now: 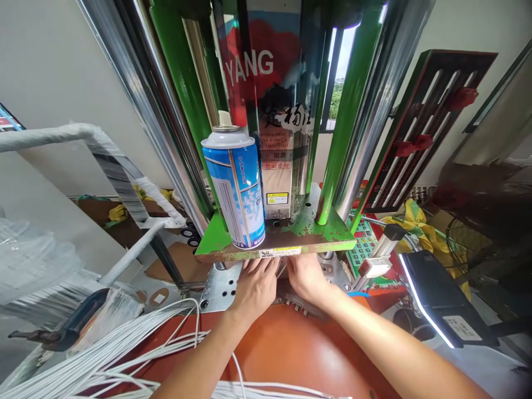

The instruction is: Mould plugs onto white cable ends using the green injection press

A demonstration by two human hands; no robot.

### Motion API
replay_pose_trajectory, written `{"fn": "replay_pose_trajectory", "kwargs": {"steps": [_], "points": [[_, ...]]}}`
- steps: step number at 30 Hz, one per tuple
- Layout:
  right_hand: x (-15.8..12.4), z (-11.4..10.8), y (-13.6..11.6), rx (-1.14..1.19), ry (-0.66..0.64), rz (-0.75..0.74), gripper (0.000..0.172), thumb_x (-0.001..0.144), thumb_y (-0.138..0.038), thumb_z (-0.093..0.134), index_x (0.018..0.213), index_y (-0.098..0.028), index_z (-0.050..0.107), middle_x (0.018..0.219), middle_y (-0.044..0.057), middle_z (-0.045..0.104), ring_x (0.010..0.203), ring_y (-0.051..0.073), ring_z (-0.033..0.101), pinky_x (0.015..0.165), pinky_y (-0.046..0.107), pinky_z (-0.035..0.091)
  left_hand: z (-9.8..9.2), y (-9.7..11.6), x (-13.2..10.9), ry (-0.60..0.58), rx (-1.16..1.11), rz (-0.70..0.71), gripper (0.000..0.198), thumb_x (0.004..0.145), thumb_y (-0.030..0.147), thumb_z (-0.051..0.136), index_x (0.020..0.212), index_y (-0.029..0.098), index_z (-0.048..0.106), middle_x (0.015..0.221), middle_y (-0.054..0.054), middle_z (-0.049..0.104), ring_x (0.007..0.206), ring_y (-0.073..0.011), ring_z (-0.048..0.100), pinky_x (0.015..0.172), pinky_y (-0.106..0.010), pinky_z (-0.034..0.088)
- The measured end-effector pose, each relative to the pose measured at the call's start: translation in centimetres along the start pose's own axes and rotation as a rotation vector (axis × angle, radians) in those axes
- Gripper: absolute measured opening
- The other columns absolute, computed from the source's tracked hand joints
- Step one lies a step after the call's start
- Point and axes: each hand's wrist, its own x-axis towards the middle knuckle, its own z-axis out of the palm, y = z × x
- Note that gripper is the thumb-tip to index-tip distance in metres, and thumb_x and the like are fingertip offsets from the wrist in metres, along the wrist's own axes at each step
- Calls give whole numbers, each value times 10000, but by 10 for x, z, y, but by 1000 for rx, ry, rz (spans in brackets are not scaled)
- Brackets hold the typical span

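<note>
Both my hands reach under the green, rust-edged plate (pixel 299 235) of a press with chrome columns. My left hand (pixel 254 288) and my right hand (pixel 306 277) lie side by side at the metal fixture (pixel 220 285) below that plate. Their fingertips disappear under the plate's edge, so what they touch or hold is hidden. A blue and white spray can (pixel 236 185) stands upright on the plate's left front corner, just above my left hand. Several white cables (pixel 120 346) fan out across the orange-brown surface (pixel 291 354) beside my left forearm.
A white wrapped tube frame (pixel 124 183) stands at the left, with clear plastic bags (pixel 29 266) below it. A black device with a lit white strip (pixel 436 299) sits to the right. A green keypad panel (pixel 363 244) and a dark red slotted rack (pixel 432 116) lie behind it.
</note>
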Motion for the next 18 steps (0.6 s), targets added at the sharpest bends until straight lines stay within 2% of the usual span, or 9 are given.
{"fn": "replay_pose_trajectory", "kwargs": {"steps": [3,5,9,12,15,18], "points": [[-24,6,-22,-95,-15,-42,431,1068,-193,408,1460,-158,584,1443,161,627,1326,342,521,1188,556,276,0,9,-1,-54,-1,-71,390,994,87,470,1310,132,694,1356,-135,720,1265,-340,635,1148,-534,356],[-28,12,-27,-170,-18,-50,496,1064,-188,413,1553,-146,485,1505,167,582,1363,340,486,1208,568,223,4,12,-1,-62,21,-99,402,1003,94,464,1346,120,673,1374,-147,707,1286,-350,618,1163,-543,324],[-17,23,-21,-238,-74,-5,408,1043,-178,440,1417,-150,599,1272,163,700,1205,337,565,1096,527,347,21,7,-1,-64,59,-124,351,1010,98,449,1236,117,717,1208,-160,759,1143,-349,672,1092,-522,368],[-9,34,-13,-256,-94,2,320,1033,-173,455,1272,-158,667,1146,150,719,1105,332,589,1034,507,393,37,-2,-2,-58,76,-138,318,1003,103,459,1115,140,754,1069,-148,780,1051,-340,696,1048,-503,401],[-8,41,-10,-255,-74,8,311,1031,-178,463,1259,-134,670,1204,168,699,1111,351,580,1021,521,400,47,-7,-4,-54,82,-146,315,997,118,471,1093,134,770,1073,-156,784,1040,-339,704,1045,-500,418],[-9,40,-13,-242,-35,9,349,1041,-189,475,1334,-108,644,1303,183,674,1197,362,556,1080,530,372,45,-7,-2,-63,76,-144,328,1000,125,467,1132,110,767,1147,-173,778,1078,-341,705,1071,-507,426]]}}
